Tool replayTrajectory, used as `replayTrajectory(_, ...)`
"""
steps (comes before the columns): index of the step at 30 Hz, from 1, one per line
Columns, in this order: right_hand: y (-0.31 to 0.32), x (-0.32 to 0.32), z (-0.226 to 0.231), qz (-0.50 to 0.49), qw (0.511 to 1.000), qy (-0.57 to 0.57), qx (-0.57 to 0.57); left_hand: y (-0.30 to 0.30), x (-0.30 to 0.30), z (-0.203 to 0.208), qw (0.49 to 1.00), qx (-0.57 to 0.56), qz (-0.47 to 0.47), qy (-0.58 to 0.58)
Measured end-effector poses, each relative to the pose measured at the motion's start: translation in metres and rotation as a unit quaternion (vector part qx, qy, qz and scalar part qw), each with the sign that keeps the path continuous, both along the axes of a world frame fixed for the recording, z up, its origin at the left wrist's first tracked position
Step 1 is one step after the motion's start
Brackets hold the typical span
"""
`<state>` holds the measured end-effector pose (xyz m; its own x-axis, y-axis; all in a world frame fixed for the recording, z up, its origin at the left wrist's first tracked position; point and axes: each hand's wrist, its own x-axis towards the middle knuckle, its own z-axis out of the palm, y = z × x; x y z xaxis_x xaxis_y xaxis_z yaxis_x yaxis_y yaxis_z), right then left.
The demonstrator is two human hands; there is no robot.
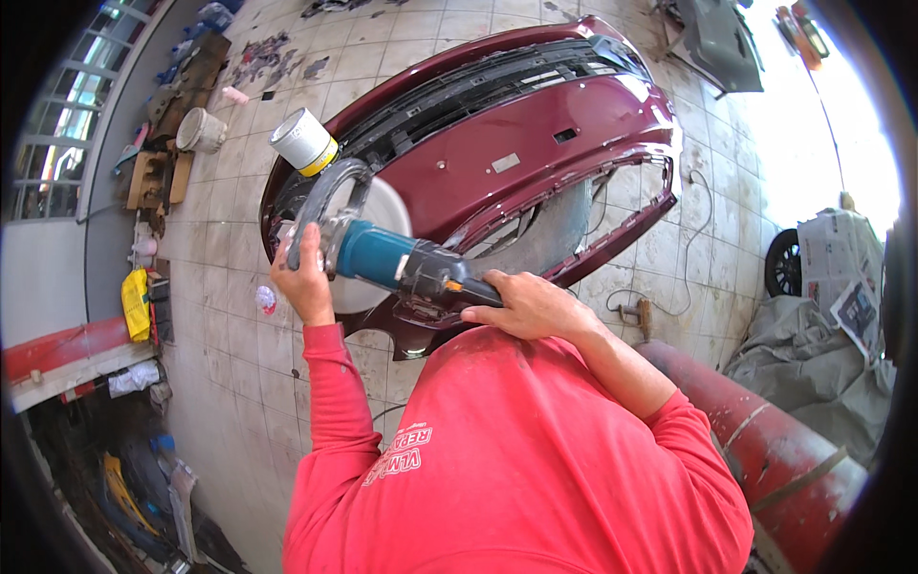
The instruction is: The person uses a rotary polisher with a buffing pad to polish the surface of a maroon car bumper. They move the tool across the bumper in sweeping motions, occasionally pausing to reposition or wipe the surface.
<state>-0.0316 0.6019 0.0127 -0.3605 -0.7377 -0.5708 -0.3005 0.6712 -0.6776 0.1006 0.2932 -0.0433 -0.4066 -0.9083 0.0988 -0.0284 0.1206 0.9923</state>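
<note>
A teal and black power polisher (pixel 371 254) spans the space in front of me, over the near left part of a glossy maroon car bumper (pixel 516 158). Its black loop handle rises at the head, and a round white pad (pixel 387 206) shows beneath. My left hand (pixel 306 282) is closed round the front handle, beside the tool's head. The black rear grip lies under my right hand (pixel 537 308), which is closed over it. Whether the pad touches the bumper is hidden by the tool. A white can (pixel 304 142) with a yellow band stands at the bumper's left end.
On the tiled floor a white bucket (pixel 201 130) stands at the left, near a yellow bag (pixel 136 304). A cable (pixel 690 277) curls over the tiles to the right. Farther right are a red cylinder (pixel 765 430), grey sheeting (pixel 794 359) and a black wheel (pixel 782 264).
</note>
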Motion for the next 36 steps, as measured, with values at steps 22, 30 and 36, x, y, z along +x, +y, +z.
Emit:
replayTrajectory(22,0.133,-0.222,0.126,-0.188,0.954,-0.228,0.057,0.106,-0.347,0.029,0.942,-0.073,-0.326,0.026)
replayTrajectory(30,0.027,-0.243,0.157,-0.015,0.953,-0.289,0.091,0.021,-0.261,0.077,0.97,0.156,-0.182,-0.03)
replayTrajectory(36,0.017,-0.25,0.136,0.06,0.958,-0.266,0.093,0.011,-0.229,0.075,0.978,0.161,-0.112,-0.076)
